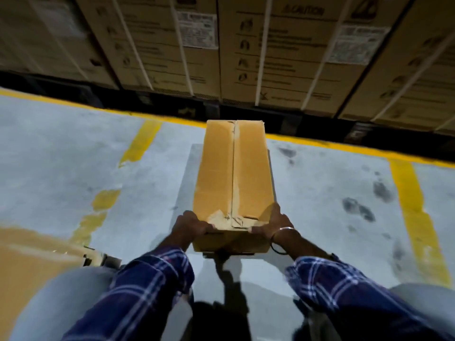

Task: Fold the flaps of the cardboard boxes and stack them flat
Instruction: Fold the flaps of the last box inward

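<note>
So we're looking down at a grey concrete floor with yellow painted lines running across it and a few dark scuff marks on the right side. Along the far edge there's a wall of big stacked cartons, strapped with pale bands and carrying white labels plus a caution print, sitting on dark pallets just behind the yellow line.

Bottom left, a sheet of flat cardboard pokes into the frame, blurry, near our left knee. We can't tell whether it's one piece or several.

Dead centre is the cardboard box, long and narrow, stretching away from us, closed on top with a strip of tape running down the centre seam. The tape looks torn and crinkled at the near end. The box casts a shadow on the floor beneath it, so it seems to be lifted clear, held out in front of us at its near end only.

Our left hand has its grip wrapped round the near left corner, fingers curled over the top edge. Our right hand does the same on the near right corner, thumb lying on top and the fingers down the side. Both arms are in blue checked sleeves, and there's a thin metal bangle on the right wrist.
</note>
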`<state>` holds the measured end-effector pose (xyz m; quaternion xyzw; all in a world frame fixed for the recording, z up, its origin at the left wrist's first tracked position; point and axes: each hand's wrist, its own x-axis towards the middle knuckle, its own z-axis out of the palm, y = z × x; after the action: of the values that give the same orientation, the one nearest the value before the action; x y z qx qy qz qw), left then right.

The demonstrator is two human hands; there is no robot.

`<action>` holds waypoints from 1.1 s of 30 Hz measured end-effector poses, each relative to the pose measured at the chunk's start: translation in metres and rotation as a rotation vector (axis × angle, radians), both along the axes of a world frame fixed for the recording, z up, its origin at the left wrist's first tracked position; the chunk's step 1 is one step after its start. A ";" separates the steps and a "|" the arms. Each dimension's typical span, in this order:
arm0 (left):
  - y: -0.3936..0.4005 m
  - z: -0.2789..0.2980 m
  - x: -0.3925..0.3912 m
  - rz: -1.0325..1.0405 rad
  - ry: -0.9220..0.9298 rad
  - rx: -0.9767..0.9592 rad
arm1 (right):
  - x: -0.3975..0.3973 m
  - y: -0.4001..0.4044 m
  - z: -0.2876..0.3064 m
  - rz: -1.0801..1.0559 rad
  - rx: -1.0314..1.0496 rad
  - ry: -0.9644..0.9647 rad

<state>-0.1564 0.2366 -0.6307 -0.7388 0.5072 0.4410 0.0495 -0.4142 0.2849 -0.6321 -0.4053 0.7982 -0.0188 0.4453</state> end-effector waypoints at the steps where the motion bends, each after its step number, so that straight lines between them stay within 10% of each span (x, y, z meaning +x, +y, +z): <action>1: 0.008 -0.014 0.002 0.006 -0.012 0.009 | 0.003 0.010 -0.012 -0.006 0.005 0.002; 15: 0.061 -0.045 -0.034 -0.209 -0.166 -0.148 | 0.031 0.039 -0.077 0.483 -0.489 0.380; 33: 0.069 -0.036 -0.040 -0.336 -0.034 -0.129 | 0.052 0.028 -0.067 0.651 -0.388 0.416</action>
<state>-0.1963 0.3053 -0.6667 -0.6526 0.6499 0.3804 0.0838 -0.3624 0.3133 -0.6986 -0.7075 0.6829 0.0551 0.1733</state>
